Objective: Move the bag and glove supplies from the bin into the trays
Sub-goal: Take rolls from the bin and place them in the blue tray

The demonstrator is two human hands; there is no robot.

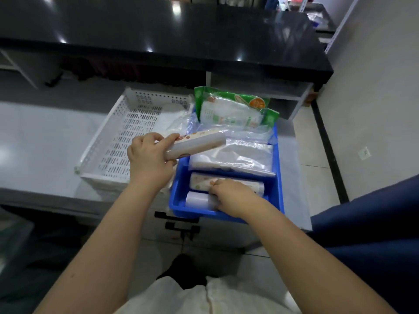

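Observation:
A blue bin (278,177) sits on the counter, packed with supplies. My left hand (147,157) is shut on a white roll of bags (199,142), held above the bin's left rim beside the white perforated tray (127,132). My right hand (231,196) reaches into the bin's near end, fingers closed over a plain white roll (197,200). A second printed roll (201,181) lies just behind it. Clear plastic bag packs (235,157) fill the bin's middle. Green-edged packets (235,109) stand upright at its far end.
The grey counter (40,141) stretches left of the tray. A glossy black shelf (158,35) overhangs the back. Loose clear plastic (179,123) lies in the tray's right side. A dark blue object (374,223) stands at the right, with tiled floor (317,143) beyond.

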